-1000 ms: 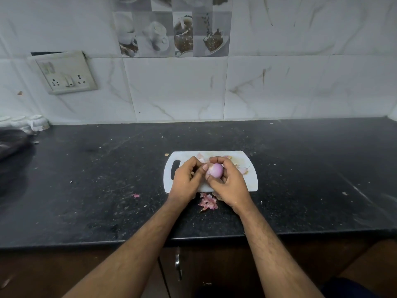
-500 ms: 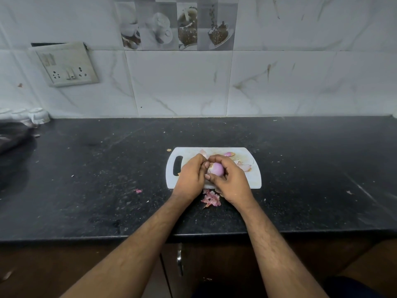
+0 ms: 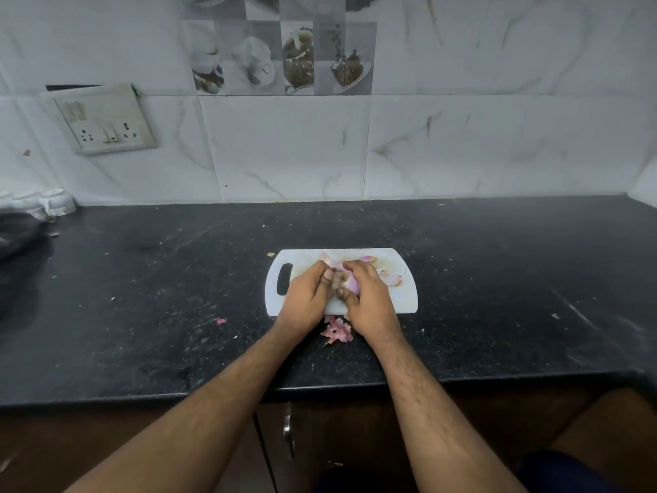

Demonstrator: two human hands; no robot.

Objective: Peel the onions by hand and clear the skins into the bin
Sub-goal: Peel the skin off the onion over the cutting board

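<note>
A small pink onion (image 3: 346,282) is held between both hands above the white cutting board (image 3: 405,297). My left hand (image 3: 306,297) grips its left side and my right hand (image 3: 369,300) wraps its right side; its brownish root end faces me. Most of the onion is hidden by my fingers. Loose pink skins (image 3: 389,277) lie on the board to the right of my hands. A small heap of peeled skins (image 3: 337,330) sits on the black counter just in front of the board, between my wrists. No bin shows in this view.
A stray skin scrap (image 3: 220,320) lies on the counter left of the board. A dark object (image 3: 17,236) and white cups (image 3: 53,202) stand at the far left. A wall socket (image 3: 105,119) hangs above. The counter's front edge (image 3: 320,389) runs below my forearms.
The onion has turned in my hands: its smooth pink side showed before, now the brownish root end faces me. My hands stay over the board. The camera has shifted slightly.
</note>
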